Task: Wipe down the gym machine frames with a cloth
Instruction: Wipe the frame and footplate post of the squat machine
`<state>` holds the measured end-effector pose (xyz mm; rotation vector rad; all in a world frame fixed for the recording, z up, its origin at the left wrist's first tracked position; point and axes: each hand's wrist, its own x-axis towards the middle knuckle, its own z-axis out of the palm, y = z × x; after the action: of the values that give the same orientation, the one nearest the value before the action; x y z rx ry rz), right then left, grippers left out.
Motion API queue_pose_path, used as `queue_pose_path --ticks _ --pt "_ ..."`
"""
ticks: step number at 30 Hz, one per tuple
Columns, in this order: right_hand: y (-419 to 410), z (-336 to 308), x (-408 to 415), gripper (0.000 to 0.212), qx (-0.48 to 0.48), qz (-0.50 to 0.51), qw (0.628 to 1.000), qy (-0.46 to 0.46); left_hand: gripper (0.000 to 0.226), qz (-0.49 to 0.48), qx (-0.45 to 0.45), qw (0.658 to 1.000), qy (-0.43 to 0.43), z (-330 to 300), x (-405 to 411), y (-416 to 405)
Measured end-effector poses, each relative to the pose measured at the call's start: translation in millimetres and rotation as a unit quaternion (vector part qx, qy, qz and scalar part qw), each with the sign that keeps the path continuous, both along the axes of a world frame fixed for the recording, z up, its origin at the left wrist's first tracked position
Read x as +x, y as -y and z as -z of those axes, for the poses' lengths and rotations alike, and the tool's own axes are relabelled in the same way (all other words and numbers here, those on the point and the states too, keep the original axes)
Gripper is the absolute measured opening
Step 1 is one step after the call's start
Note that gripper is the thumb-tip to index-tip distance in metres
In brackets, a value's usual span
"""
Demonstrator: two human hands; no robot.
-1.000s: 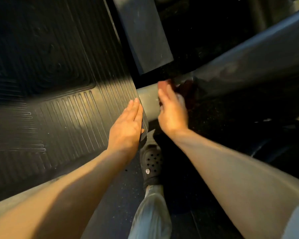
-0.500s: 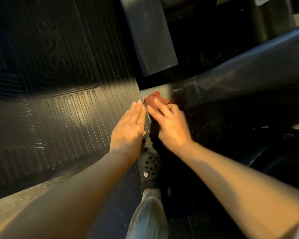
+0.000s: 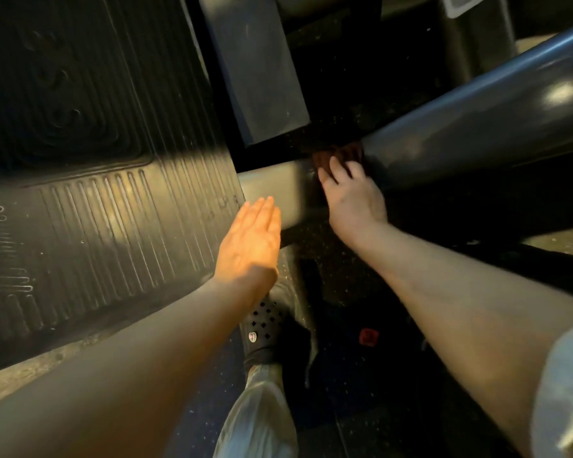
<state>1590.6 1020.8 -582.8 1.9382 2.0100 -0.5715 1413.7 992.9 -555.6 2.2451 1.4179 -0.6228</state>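
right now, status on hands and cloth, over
Left hand flat, fingers straight, on ribbed footplate edge. Right hand pressing dark red cloth onto grey frame tube. Nothing in the way.
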Motion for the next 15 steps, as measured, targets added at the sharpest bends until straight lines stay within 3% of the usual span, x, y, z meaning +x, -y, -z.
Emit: queue_pose_path --ticks 2,4,8,10,12,13,15 --pt "30.2 -5.5 -8.6 0.068 -0.029 0.046 0.998 -0.022 0.081 -0.005 -0.011 1.0 0.008 -4.3 -1.8 3.4" --pt "52.5 -19.1 -7.8 0.057 -0.072 0.164 0.979 -0.095 0.076 -0.039 -0.036 0.998 0.032 -15.7 4.5 6.7" --pt "68.6 -65.7 9.6 0.044 -0.025 0.421 0.865 -0.271 0.057 -0.191 -0.077 0.963 0.175 -58.5 43.8 11.9" --pt "64.2 -98.4 20.6 0.039 -0.012 0.49 0.785 -0.379 0.05 -0.308 -0.117 0.909 0.255 -81.7 75.0 8.3" --pt "55.3 -139.1 38.4 0.032 -0.015 0.522 0.703 -0.484 0.046 -0.423 -0.155 0.826 0.339 -111.0 108.0 3.4" --pt "48.4 -150.5 43.4 0.028 -0.017 0.529 0.679 -0.509 0.045 -0.471 -0.168 0.78 0.377 -121.2 119.5 -2.3" --pt "42.3 -187.4 63.2 0.024 -0.005 0.517 0.69 -0.506 0.043 -0.518 -0.161 0.719 0.434 -158.0 143.5 -5.7"
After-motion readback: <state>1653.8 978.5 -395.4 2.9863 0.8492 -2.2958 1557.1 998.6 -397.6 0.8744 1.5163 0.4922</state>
